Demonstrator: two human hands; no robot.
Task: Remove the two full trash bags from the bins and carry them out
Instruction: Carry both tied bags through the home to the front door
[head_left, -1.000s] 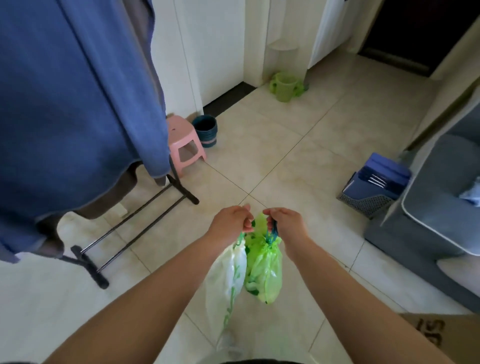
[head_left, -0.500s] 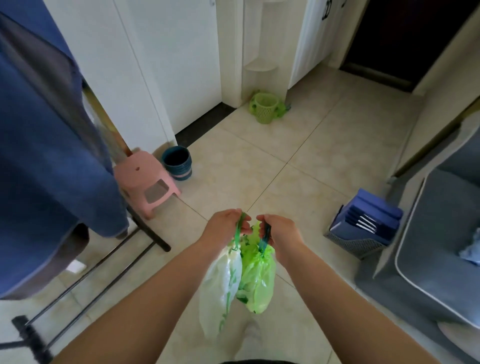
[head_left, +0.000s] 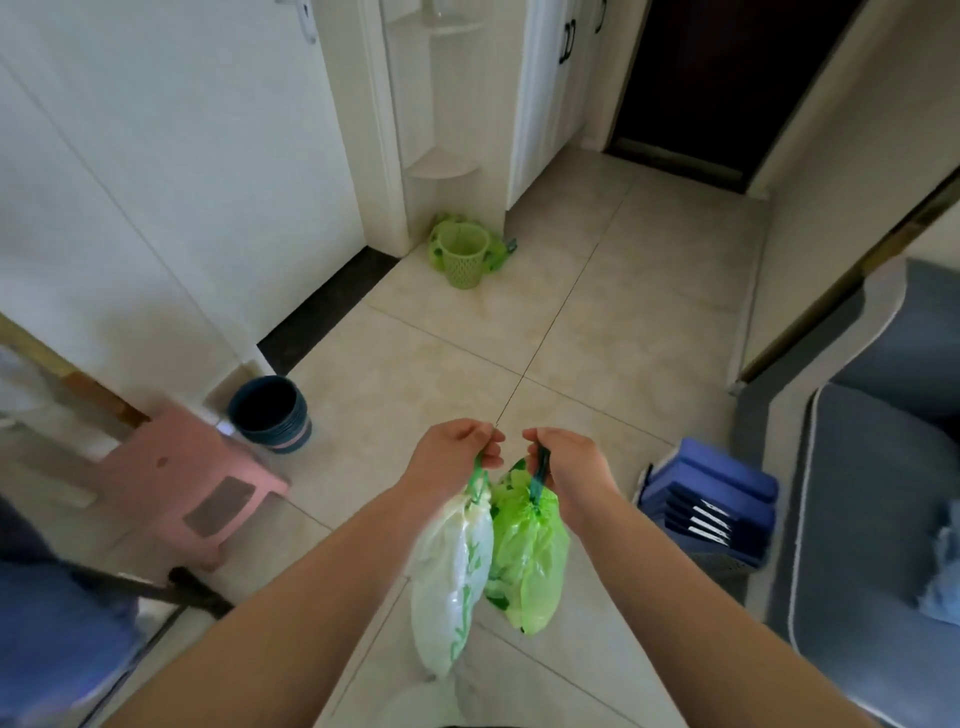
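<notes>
White bag (head_left: 451, 587), green bag (head_left: 531, 564) nearer doorway (head_left: 719, 78)

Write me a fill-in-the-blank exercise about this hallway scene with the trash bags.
1. The left hand grips the white trash bag, which hangs to the ____ of the green trash bag.
2. The right hand grips exactly ____ bag.
3. The dark blue bin stands beside a stool coloured ____.
4. The far bin by the corner shelf is ____.
Missing words: left; one; pink; green.
</notes>
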